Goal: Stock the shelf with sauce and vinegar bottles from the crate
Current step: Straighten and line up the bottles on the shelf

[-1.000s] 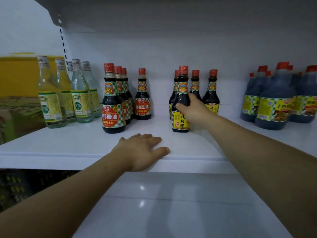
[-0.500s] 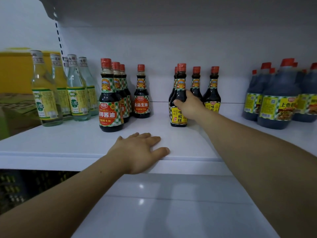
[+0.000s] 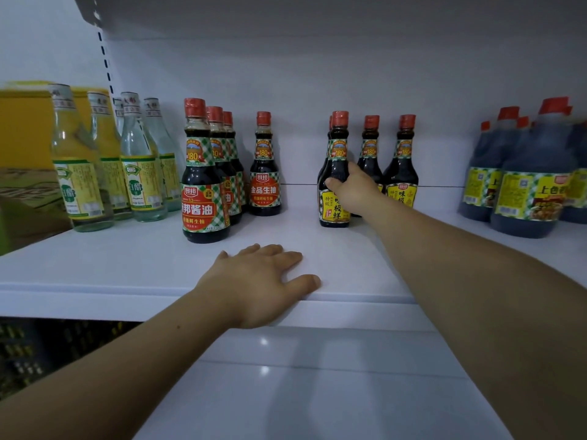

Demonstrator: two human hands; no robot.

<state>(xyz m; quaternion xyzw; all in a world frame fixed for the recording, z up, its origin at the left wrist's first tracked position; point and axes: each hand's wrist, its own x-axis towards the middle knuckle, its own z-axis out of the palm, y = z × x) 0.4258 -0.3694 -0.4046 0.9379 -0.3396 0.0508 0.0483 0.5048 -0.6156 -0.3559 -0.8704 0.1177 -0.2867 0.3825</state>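
My right hand point(image 3: 352, 188) is wrapped around a dark sauce bottle with a yellow label and red cap point(image 3: 336, 173), which stands upright on the white shelf point(image 3: 127, 262) in front of others of its kind point(image 3: 401, 163). My left hand point(image 3: 259, 281) lies flat, fingers spread, on the shelf's front edge and holds nothing. Left of centre stand red-labelled soy sauce bottles point(image 3: 203, 185) in a row, with one more point(image 3: 264, 173) set further back. The crate is not in view.
Clear vinegar bottles with green-yellow labels point(image 3: 139, 166) stand at the far left, by a yellow carton point(image 3: 22, 128). Large dark jugs with yellow labels point(image 3: 533, 179) fill the right end. Another white shelf point(image 3: 317, 392) lies below.
My right hand has pushed the yellow-labelled bottle back toward the row behind it. My left hand has stayed flat on the shelf edge.
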